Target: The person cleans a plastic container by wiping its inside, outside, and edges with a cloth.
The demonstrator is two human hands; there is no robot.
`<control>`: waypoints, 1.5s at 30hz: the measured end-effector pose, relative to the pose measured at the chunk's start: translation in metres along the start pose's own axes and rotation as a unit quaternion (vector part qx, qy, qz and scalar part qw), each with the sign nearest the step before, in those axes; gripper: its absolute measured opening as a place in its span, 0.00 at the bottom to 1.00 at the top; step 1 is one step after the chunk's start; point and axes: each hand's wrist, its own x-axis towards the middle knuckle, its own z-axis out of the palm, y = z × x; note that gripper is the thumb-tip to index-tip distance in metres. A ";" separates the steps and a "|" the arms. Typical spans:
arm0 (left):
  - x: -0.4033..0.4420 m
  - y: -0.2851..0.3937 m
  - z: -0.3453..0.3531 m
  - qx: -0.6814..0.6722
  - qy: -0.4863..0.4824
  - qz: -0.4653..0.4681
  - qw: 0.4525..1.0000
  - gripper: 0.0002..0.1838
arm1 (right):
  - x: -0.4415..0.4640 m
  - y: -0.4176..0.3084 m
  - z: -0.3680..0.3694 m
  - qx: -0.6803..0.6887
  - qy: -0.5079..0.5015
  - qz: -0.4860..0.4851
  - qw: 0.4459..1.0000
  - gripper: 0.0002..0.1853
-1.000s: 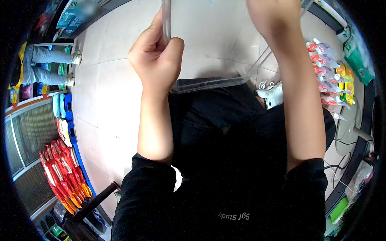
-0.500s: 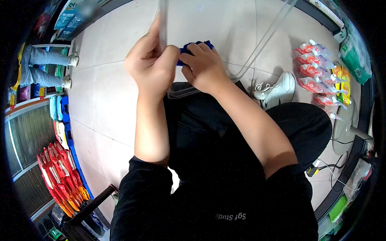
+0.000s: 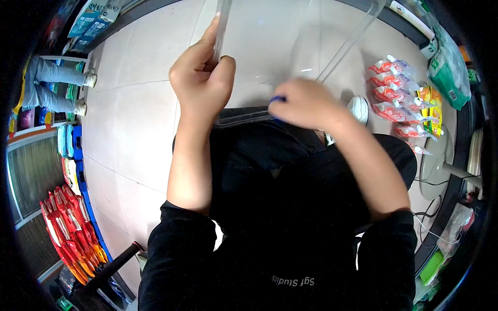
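Note:
My left hand point(image 3: 203, 78) is closed around the left edge of a clear plastic box point(image 3: 348, 44), its fingers partly behind the wall. The box is see-through, so the floor shows through it and its full shape is hard to make out. My right hand point(image 3: 308, 103), smeared by motion, is closed on a blue cloth point(image 3: 277, 100). Only a small piece of the cloth shows beside the fingers. This hand is near the lower right part of the box, above my lap; whether the cloth touches the box I cannot tell.
Several red-and-white pouches point(image 3: 389, 94) and yellow packets point(image 3: 429, 109) stand on the right. Red packages point(image 3: 67, 223) fill a blue-edged rack at left. A person in light jeans point(image 3: 57, 70) stands at upper left. Cables point(image 3: 430, 207) lie at right, near a round stand base point(image 3: 433, 171).
My right hand has moved right and closer to my body with the blue cloth, most of which is now hidden. My left hand keeps its hold on the box edge, slightly further right in view.

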 end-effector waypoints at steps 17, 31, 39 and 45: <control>-0.010 0.004 0.005 0.045 -0.008 0.028 0.999 0.27 | 0.041 0.023 0.036 -0.371 0.148 0.011 0.917 0.11; -0.008 0.010 -0.006 -0.035 0.032 -0.162 0.986 0.32 | -0.011 0.004 0.026 -0.377 -0.004 -0.005 0.926 0.09; -0.002 0.000 -0.007 -0.006 0.142 0.013 0.990 0.32 | 0.015 -0.014 -0.008 -0.376 0.003 0.011 0.926 0.11; 0.016 -0.019 -0.031 0.122 0.201 0.141 0.962 0.28 | 0.030 0.005 -0.019 -0.369 0.027 0.061 0.927 0.12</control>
